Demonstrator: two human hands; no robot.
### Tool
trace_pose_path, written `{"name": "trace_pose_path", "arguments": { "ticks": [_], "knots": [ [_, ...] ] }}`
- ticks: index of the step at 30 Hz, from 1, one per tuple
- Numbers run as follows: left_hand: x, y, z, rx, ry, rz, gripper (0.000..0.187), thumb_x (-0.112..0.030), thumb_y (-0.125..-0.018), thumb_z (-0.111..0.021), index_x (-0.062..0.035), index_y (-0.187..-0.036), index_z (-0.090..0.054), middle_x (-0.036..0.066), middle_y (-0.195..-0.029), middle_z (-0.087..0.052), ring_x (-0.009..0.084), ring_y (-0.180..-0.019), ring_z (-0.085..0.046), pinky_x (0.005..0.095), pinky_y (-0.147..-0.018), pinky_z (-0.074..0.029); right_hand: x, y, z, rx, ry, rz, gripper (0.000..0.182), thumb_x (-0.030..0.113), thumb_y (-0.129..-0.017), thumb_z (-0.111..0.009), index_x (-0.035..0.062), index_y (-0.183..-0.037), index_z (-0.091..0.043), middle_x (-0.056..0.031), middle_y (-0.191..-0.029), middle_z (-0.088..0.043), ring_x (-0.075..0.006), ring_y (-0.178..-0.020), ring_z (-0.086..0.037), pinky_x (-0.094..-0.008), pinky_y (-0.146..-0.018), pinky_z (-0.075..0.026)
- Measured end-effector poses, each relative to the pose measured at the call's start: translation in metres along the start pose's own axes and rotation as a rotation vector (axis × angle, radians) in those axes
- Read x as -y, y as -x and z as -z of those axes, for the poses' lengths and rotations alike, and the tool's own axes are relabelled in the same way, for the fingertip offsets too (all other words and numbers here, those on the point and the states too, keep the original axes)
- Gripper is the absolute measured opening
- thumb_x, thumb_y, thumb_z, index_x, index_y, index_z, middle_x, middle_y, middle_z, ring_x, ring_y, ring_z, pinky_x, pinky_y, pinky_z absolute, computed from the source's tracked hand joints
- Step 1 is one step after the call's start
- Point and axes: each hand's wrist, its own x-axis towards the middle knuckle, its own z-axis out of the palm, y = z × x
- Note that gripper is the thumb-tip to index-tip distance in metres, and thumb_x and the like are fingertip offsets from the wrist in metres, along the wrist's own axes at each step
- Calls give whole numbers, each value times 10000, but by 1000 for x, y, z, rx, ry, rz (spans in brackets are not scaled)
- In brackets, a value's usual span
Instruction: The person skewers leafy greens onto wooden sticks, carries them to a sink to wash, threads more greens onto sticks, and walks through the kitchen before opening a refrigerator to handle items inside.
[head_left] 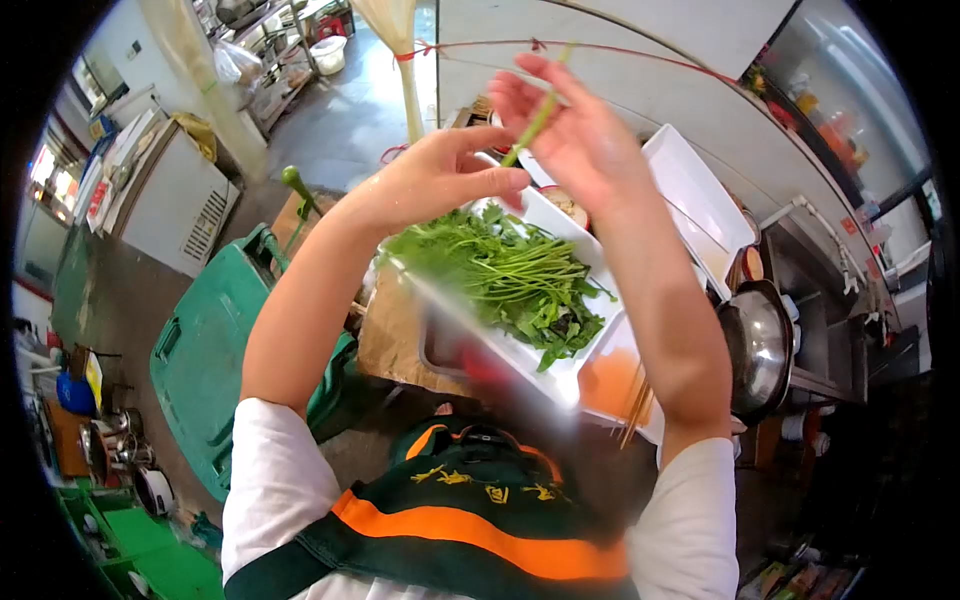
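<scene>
A single green stalk [540,118] is raised above the tray. Its lower end is pinched between the thumb and fingers of my left hand [440,178]. My right hand [585,135] is held palm up beside it, fingers loosely apart, and the stalk crosses in front of that palm. Below both hands, a heap of leafy green stalks [510,270] fills a white tray [530,375]. The leaves at the heap's left side look blurred.
Right of the greens are a container of orange liquid [605,378], chopsticks [637,405], a white bin [695,190] and a metal bowl [755,345]. A green lidded bin [215,350] stands left. A wooden board [395,340] lies under the tray.
</scene>
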Motion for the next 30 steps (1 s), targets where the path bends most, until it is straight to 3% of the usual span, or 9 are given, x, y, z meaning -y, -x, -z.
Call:
{"name": "trace_pose_path", "arguments": {
  "ticks": [4,8,9,11,14,17,21,26,30],
  "knots": [
    [18,26,13,-183,140,30,290,-201,-856,-390,43,-947,-517,46,-598,-516,138,-643,-544,272,-676,-440,-32,-20,15,4,182,65,308,236,-832,-438,-33,-982,-448,-136,-873,-512,-218,-790,-520,-286,-698,-444],
    [44,77,33,-368,332,16,261,-174,-846,-406,47,-932,-515,69,-672,-556,153,-676,-565,259,-658,-438,-68,-10,95,-21,1524,-84,310,323,-736,-562,66,-911,-557,-43,-846,-562,-133,-720,-498,-255,-671,-418],
    [49,89,35,-453,377,62,258,-176,-846,-406,39,-943,-511,75,-728,-557,158,-685,-567,267,-671,-444,-88,-8,128,84,1577,-131,343,341,-686,-597,86,-913,-568,-66,-885,-557,-162,-738,-506,-280,-680,-423],
    [56,109,33,-541,426,111,255,-178,-847,-406,31,-955,-506,80,-784,-558,163,-693,-570,276,-683,-450,-116,12,152,153,1857,189,415,334,-654,-615,83,-975,-538,-112,-940,-543,-257,-794,-512,-347,-755,-407],
    [72,131,28,-664,455,183,229,-163,-836,-425,1,-974,-506,74,-875,-550,146,-700,-568,270,-654,-463,-139,25,165,114,1935,324,421,295,-648,-626,96,-1004,-521,-113,-930,-546,-254,-783,-513,-344,-781,-397],
    [86,146,24,-761,415,230,216,-138,-813,-458,6,-965,-511,74,-875,-552,144,-685,-563,262,-643,-462,-127,26,171,339,1904,-59,365,222,-648,-623,100,-982,-542,-99,-886,-557,-223,-783,-514,-330,-757,-396],
    [110,158,18,-773,378,233,193,-69,-764,-509,20,-934,-531,69,-852,-554,123,-675,-552,244,-626,-453,-75,24,142,119,1570,-365,240,113,-694,-580,26,-917,-563,-62,-763,-584,-113,-705,-524,-243,-636,-417],
    [126,165,7,-784,403,266,175,-32,-730,-534,11,-898,-549,42,-809,-551,86,-617,-509,211,-561,-415,-64,29,158,170,1452,-166,391,137,-688,-611,13,-1040,-492,-120,-1011,-524,-181,-941,-497,-271,-829,-371],
    [133,168,-1,-801,406,294,174,-36,-731,-538,10,-898,-550,36,-742,-551,81,-586,-502,209,-531,-409,-61,34,170,47,1726,-19,302,151,-652,-636,36,-915,-541,-97,-899,-546,-229,-853,-512,-297,-759,-394]
  ]
}}
